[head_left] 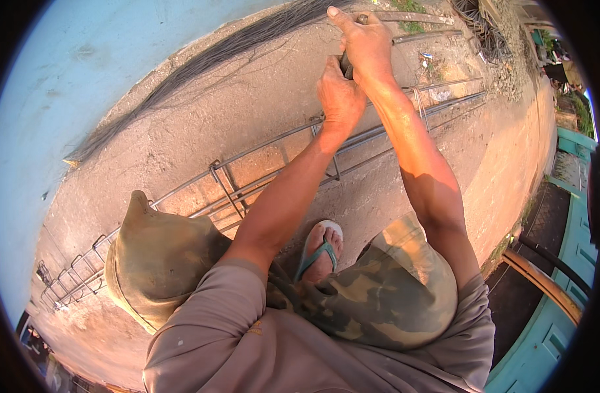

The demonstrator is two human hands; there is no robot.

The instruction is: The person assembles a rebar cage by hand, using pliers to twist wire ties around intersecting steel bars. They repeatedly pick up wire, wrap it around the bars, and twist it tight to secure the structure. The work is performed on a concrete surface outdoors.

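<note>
The left hand (341, 92) and right hand (370, 49) both curl around a dark bar (345, 65). It shows past the far side of the long metal frame (226, 191). Thin dark wires (182, 77) lie farther past the frame, and a foot (321, 262) rests on its near side. The right thumb (338, 14) sticks out; wrapping it around would probably make the hold stronger and safer.

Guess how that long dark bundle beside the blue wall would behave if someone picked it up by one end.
The bundle would probably sag and flex, as its strands look very thin for their length. It may splay rather than lift as one piece, since some strands stray outward. It could be heavy if they're metal, because many lie packed together.
</note>
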